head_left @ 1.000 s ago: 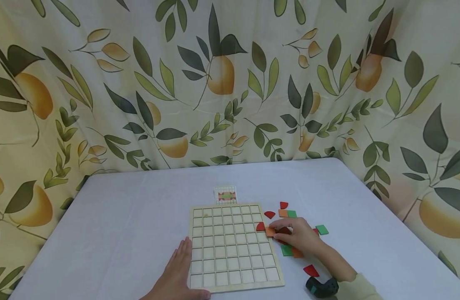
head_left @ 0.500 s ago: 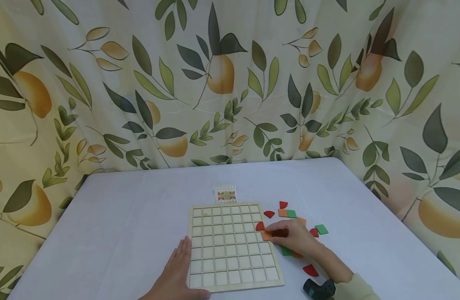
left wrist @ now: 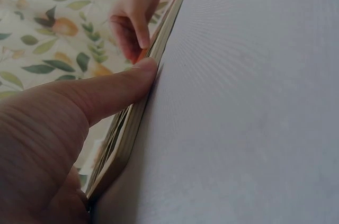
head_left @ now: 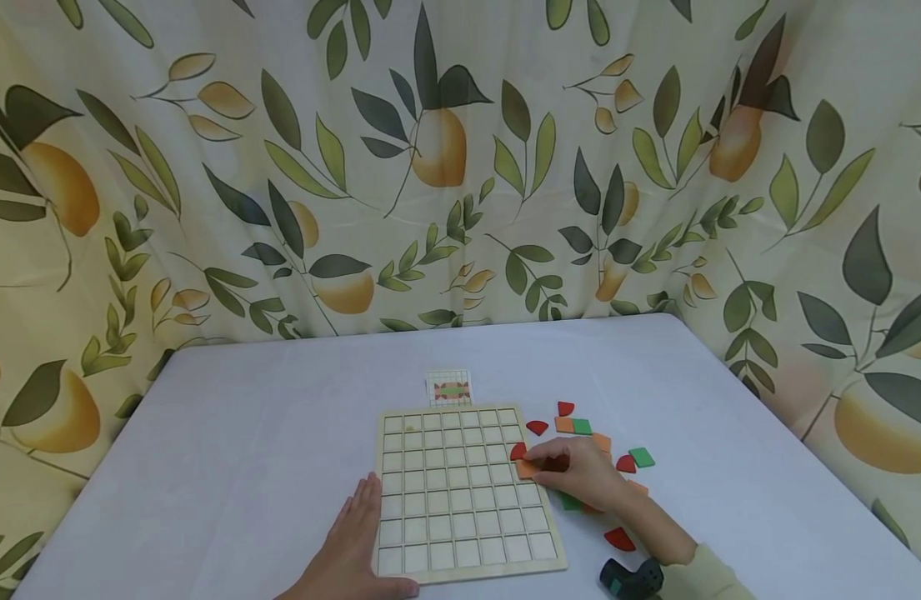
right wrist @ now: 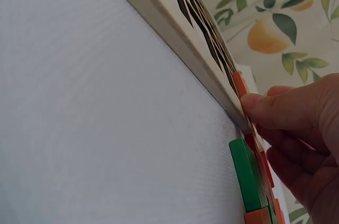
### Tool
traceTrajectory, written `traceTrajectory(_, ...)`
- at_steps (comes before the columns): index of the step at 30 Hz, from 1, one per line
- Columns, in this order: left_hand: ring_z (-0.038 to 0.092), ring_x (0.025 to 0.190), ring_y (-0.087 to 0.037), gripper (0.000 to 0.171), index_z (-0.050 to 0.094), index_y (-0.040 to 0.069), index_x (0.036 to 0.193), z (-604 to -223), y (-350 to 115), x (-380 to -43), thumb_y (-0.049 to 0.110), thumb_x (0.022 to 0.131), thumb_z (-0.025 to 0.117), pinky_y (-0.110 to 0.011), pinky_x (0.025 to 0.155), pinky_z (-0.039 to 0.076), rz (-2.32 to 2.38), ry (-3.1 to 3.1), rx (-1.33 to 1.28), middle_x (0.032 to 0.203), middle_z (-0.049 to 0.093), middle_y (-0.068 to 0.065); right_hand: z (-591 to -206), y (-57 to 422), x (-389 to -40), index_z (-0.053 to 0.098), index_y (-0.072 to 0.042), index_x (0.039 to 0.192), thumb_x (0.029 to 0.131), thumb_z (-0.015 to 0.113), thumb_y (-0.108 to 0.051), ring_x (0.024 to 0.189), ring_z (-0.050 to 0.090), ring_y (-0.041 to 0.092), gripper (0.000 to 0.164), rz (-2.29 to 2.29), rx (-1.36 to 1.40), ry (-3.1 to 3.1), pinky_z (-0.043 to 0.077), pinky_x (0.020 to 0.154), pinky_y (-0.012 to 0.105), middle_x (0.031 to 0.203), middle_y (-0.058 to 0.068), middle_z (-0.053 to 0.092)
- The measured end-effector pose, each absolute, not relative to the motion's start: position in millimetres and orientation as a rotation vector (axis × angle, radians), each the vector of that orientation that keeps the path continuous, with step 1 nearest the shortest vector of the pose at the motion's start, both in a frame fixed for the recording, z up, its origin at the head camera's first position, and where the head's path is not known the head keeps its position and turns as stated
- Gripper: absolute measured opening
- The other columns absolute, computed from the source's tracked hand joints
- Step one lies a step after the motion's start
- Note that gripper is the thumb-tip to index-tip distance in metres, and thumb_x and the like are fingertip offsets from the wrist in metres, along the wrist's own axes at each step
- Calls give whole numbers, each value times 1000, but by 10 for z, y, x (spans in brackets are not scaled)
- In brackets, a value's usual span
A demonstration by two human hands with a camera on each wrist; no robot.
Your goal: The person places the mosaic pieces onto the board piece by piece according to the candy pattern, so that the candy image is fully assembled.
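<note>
The wooden grid board [head_left: 460,502] lies on the white-covered table. My left hand [head_left: 347,542] steadies it, straight fingers along the left edge and thumb at the near edge. In the left wrist view, the thumb tip presses the board's side. My right hand [head_left: 583,473] pinches an orange square tile [head_left: 527,470] between thumb and fingers over the board's right-hand column. Just beyond that tile, a red quarter-round piece [head_left: 518,451] sits in the grid. From the right wrist view, the orange tile [right wrist: 240,83] stands out past the thumb tip at the board's edge.
A small pattern card [head_left: 450,390] lies behind the board. Several loose pieces are scattered to the right, including a green tile [head_left: 642,457] and a red piece [head_left: 620,539]; the right hand covers some. A black device [head_left: 631,579] is at the right wrist. A patterned curtain [head_left: 460,208] hangs behind.
My right hand has carried the orange tile a little left and toward me, from the board's right rim over the last column. The left hand stays at the board's edge.
</note>
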State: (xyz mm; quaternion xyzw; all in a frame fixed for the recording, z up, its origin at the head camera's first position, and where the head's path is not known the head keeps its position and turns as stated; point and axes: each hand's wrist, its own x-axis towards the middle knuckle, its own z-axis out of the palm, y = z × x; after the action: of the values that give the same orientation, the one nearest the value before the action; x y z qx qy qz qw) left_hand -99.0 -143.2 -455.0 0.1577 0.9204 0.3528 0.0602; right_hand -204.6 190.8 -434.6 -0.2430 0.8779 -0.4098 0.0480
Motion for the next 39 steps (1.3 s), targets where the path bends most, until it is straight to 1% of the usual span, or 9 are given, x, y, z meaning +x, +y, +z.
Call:
traceTrajectory(7, 0, 137, -35, 131, 4, -10, 142, -4518, -1432, -982, 67, 60, 71, -6, 92, -16, 1085, 2761, 440, 149, 3, -25, -4334, 1876, -2030, 71, -11, 101, 78, 74, -12, 78, 55, 13, 24, -1242, -716, 2687, 49, 64, 23, 94, -4, 65)
traceTrajectory(16, 1, 136, -36, 129, 5, -11, 142, -4547, -1436, -991, 67, 61, 70, -6, 92, -17, 1064, 2777, 462, 149, 3, -25, -4333, 1856, -2021, 71, -12, 101, 78, 74, -13, 71, 52, 11, 23, -1213, -741, 2710, 46, 59, 22, 90, -7, 64)
traceTrajectory(24, 3, 136, -36, 129, 7, -12, 141, -4567, -1424, -990, 68, 61, 69, -8, 95, -16, 1051, 2819, 489, 149, 5, -26, -4328, 1844, -2015, 72, -13, 101, 77, 75, -13, 73, 51, 13, 24, -1210, -684, 2714, 45, 59, 22, 89, -8, 64)
traceTrajectory(33, 3, 136, -37, 129, 7, -13, 141, -4564, -1434, -1000, 67, 61, 70, -8, 95, -16, 1052, 2831, 504, 148, 5, -27, -4320, 1821, -2006, 72, -12, 101, 77, 75, -12, 81, 54, 15, 25, -1197, -631, 2715, 47, 64, 23, 93, -7, 65)
traceTrajectory(39, 2, 136, -37, 129, 6, -12, 141, -4559, -1431, -999, 66, 61, 70, -7, 94, -17, 1060, 2802, 487, 148, 4, -26, -4314, 1820, -1999, 72, -12, 101, 77, 75, -12, 82, 55, 17, 24, -1215, -631, 2711, 48, 64, 23, 93, -6, 65)
